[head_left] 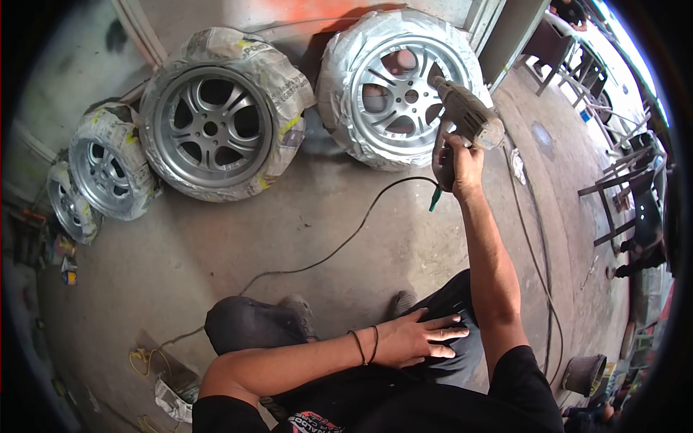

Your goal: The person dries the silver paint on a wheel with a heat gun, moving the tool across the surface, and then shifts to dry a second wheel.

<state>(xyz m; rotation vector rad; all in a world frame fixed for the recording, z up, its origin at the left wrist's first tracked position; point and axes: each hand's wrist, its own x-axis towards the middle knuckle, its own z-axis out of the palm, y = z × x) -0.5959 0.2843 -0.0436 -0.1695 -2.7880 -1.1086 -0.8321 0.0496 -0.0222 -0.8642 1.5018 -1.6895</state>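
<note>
My right hand point(465, 164) is wrapped round the handle of a corded heat gun point(468, 115). Its nozzle points at the silver wheel point(393, 97) at the top centre, whose tyre is covered in pale wrapping. From the handle a dark cord point(346, 242) trails down across the floor. My left hand point(422, 338) lies flat on my right thigh, fingers spread, holding nothing. Left of that wheel leans a second silver wheel point(209, 128), its tyre wrapped in newspaper.
Two more wrapped wheels, one nearer point(105, 169) and one farther point(68, 206), stand at the left. A hose point(530, 238) runs along the concrete floor on my right. Chairs point(617, 187) stand at the far right, and a bucket point(583, 375) sits at the lower right.
</note>
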